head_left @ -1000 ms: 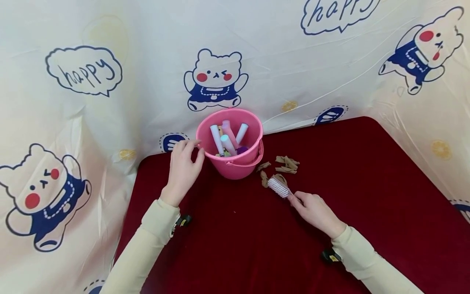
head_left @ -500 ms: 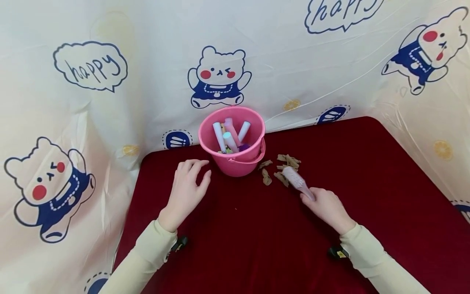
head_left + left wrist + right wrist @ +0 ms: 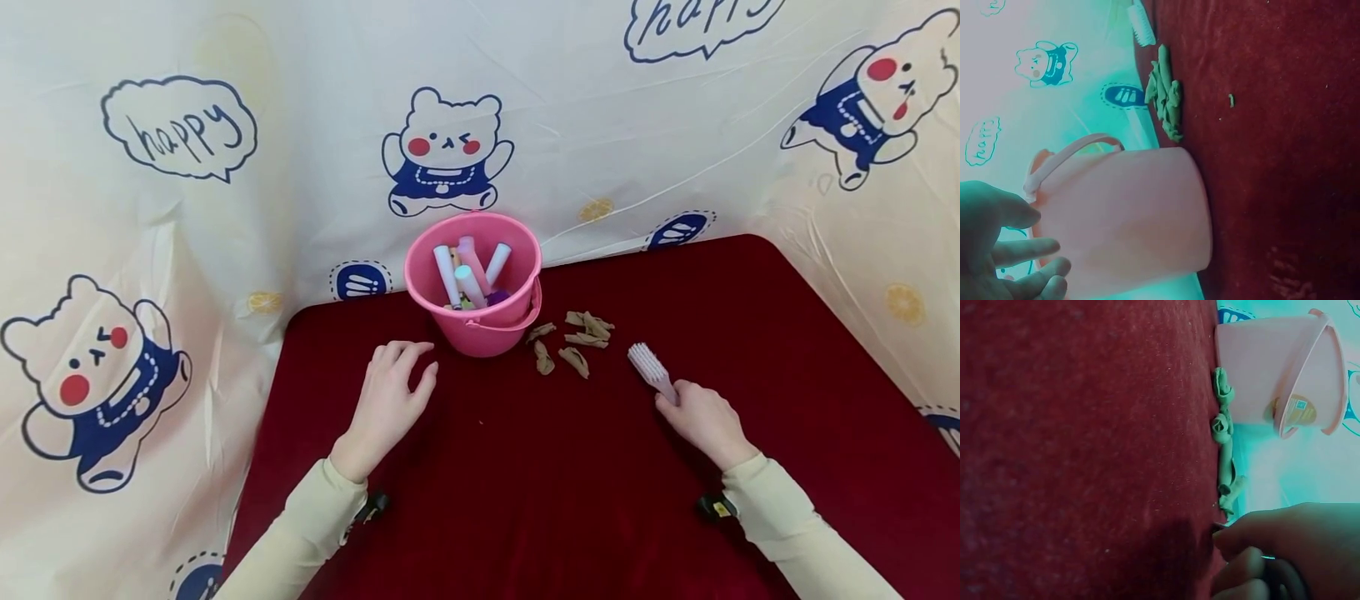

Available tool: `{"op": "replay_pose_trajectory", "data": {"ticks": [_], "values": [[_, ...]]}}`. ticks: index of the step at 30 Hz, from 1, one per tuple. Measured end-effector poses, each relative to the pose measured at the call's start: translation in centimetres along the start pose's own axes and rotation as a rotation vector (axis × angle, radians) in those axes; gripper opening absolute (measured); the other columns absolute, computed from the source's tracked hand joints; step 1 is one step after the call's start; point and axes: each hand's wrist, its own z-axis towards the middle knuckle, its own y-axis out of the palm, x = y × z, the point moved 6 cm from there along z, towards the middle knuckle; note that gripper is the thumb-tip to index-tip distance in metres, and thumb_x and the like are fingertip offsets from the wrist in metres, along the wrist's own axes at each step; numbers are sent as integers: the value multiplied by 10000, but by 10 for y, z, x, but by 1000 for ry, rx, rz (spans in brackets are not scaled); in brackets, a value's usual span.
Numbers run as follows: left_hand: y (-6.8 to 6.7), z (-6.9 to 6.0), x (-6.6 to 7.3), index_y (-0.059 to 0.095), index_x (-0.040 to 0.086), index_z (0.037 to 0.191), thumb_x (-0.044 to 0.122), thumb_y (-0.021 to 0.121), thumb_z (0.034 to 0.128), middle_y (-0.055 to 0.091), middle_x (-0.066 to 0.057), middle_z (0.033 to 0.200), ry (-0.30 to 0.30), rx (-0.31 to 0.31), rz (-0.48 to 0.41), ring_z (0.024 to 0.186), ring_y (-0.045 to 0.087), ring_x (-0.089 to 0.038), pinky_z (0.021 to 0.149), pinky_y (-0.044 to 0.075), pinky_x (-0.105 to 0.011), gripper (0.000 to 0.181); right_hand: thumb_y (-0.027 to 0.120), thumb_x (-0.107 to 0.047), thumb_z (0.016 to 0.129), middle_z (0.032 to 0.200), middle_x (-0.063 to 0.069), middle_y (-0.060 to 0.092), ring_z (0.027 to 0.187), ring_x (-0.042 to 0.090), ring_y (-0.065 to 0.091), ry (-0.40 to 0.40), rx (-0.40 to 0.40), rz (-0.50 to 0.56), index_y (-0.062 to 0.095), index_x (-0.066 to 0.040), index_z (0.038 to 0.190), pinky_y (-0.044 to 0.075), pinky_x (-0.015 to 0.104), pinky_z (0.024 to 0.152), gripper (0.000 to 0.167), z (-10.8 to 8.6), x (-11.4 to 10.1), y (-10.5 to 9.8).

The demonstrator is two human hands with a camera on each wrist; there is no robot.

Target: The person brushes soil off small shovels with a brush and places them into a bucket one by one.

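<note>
My right hand [image 3: 708,425] grips the handle of a pale brush [image 3: 648,367]. The bristles face up, and the brush is right of several crumpled brown scraps [image 3: 574,362]. My left hand [image 3: 386,408], fingers relaxed and holding nothing, is just left of and in front of a pink bucket [image 3: 483,340]. White, pink and pale blue tubes [image 3: 470,287] stick out of the bucket; what lies beneath is partly hidden. In the left wrist view, the fingers [image 3: 1025,250] overlap the bucket's side; I cannot tell whether they touch it.
A dark red cloth [image 3: 525,500] covers the table. Patterned white fabric [image 3: 315,150] hangs behind the bucket and along both sides. The bucket's handle [image 3: 517,321] hangs down on its right front side. A tiny crumb [image 3: 1231,100] lies on the cloth.
My right hand has drawn the brush rightward, away from the scraps, which lie more apart. My left hand has come off the bucket's rim and moved down toward me.
</note>
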Motion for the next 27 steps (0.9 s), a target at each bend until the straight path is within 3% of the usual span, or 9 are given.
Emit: {"op": "replay_pose_trajectory", "data": {"ticks": [7, 14, 20, 27], "values": [[5, -10, -6, 703, 41, 1252, 173, 687, 987, 649, -164, 1144, -57, -43, -4, 1027, 547, -337, 870, 468, -496, 296, 592, -253, 982, 578, 29, 409, 505, 181, 392, -2, -6, -75, 463, -106, 690, 343, 340, 427, 352, -7, -2, 4], [8, -19, -11, 698, 34, 1263, 168, 690, 984, 649, -172, 1142, -82, -46, -2, 1034, 565, -345, 867, 489, -502, 311, 668, -153, 947, 607, 73, 493, 479, 212, 451, -68, 71, -84, 448, -18, 869, 391, 390, 393, 270, -10, -9, 2], [11, -26, -15, 689, 23, 1283, 195, 698, 980, 656, -211, 1188, -107, -60, 37, 1069, 611, -396, 883, 516, -573, 349, 697, -233, 964, 607, 41, 482, 488, 199, 454, -54, 49, -126, 496, -59, 790, 382, 365, 412, 318, -12, -7, 5], [19, -38, -23, 590, 7, 1409, 289, 721, 977, 546, -278, 1390, -150, -125, 93, 1266, 522, -466, 966, 473, -654, 533, 684, -252, 981, 594, 27, 460, 484, 170, 440, -73, 27, -121, 501, -63, 770, 369, 323, 416, 338, -18, -7, 10]]}}
